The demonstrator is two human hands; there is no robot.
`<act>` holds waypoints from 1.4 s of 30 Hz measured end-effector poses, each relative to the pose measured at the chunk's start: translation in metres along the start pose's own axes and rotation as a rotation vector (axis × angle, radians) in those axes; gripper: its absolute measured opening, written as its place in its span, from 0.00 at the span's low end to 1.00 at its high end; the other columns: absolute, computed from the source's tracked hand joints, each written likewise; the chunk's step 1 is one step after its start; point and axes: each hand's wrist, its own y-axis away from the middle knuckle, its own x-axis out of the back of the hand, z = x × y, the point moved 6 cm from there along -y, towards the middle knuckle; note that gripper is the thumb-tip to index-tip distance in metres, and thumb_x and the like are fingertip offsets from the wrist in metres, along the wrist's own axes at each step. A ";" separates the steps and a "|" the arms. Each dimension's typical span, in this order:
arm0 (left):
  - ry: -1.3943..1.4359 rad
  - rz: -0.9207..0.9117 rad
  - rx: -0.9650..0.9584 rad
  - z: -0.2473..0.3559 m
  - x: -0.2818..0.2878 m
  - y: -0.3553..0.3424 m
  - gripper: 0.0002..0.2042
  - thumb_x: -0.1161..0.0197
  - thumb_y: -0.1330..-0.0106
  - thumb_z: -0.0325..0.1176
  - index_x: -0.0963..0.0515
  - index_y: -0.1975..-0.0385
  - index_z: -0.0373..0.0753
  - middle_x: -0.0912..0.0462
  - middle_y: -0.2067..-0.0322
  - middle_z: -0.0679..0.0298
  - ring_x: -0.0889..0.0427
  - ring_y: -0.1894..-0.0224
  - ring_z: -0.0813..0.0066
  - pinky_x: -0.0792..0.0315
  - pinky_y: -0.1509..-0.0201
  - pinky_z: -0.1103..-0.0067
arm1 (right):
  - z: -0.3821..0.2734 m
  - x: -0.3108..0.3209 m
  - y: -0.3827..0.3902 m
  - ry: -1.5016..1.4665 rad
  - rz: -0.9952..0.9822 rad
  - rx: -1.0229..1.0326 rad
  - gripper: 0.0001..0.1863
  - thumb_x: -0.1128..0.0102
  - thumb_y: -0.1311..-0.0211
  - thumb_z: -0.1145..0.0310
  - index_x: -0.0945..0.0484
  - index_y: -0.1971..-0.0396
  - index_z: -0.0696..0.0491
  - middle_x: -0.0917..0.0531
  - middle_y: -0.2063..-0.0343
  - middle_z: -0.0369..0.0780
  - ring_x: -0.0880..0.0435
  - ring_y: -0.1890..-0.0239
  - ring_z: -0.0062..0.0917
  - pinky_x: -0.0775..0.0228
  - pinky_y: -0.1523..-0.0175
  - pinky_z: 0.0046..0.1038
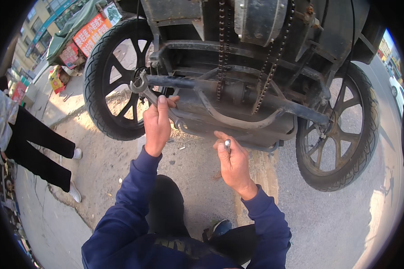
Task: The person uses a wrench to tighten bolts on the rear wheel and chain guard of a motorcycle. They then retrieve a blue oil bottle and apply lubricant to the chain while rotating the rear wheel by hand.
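Observation:
My left hand [157, 123] is closed around an open-ended wrench [147, 92]. The wrench's jaw is up at the end of the axle tube [175, 82], beside the left wheel [94, 80]; whether it grips a nut there I cannot tell. Its other end shows past my fingers. Lower and to the right, my right hand [234, 166] is closed on a shiny metal tool with a rounded end [228, 144]. Most of that tool is hidden in the fist, so its kind is unclear. This hand is apart from the axle, below a curved frame bar [247, 123].
Overhead is a vehicle's dark underside, with hanging chains [221, 49] and a right wheel [339, 134]. A person in black trousers [42, 152] stands at the left. Behind the left wheel are red signs [92, 33] and a green tarp [72, 29]. A white car [397, 87] is far right.

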 end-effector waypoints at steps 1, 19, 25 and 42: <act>0.175 -0.107 0.087 0.005 0.003 0.024 0.24 0.56 0.17 0.42 0.18 0.59 0.26 0.12 0.52 0.49 0.16 0.50 0.70 0.27 0.40 0.74 | 0.006 -0.017 0.006 -0.042 -0.027 0.036 0.16 0.48 0.22 0.62 0.21 0.50 0.60 0.14 0.57 0.47 0.13 0.60 0.29 0.25 0.57 0.26; -1.397 -0.373 0.016 0.057 0.153 -0.283 0.46 0.32 0.45 0.69 0.19 0.50 0.21 0.16 0.50 0.38 0.17 0.45 0.43 0.24 0.41 0.64 | 0.058 -0.114 0.134 -0.684 -0.322 -0.863 0.21 0.54 0.18 0.54 0.24 0.54 0.58 0.29 0.77 0.31 0.34 0.83 0.14 0.40 0.77 0.21; -0.896 0.191 -0.119 -0.025 0.124 -0.057 0.27 0.35 0.33 0.54 0.20 0.55 0.28 0.12 0.66 0.44 0.11 0.60 0.49 0.21 0.52 0.60 | 0.087 -0.063 0.155 -0.576 -0.185 -0.946 0.20 0.54 0.19 0.54 0.24 0.57 0.58 0.29 0.77 0.31 0.34 0.83 0.14 0.39 0.76 0.22; -0.828 -0.650 0.588 -0.237 0.133 0.208 0.27 0.44 0.29 0.54 0.17 0.75 0.32 0.15 0.74 0.47 0.15 0.66 0.45 0.23 0.58 0.57 | 0.091 -0.109 0.138 -0.621 -0.316 -0.845 0.17 0.49 0.21 0.55 0.25 0.60 0.56 0.27 0.77 0.31 0.32 0.81 0.13 0.37 0.75 0.21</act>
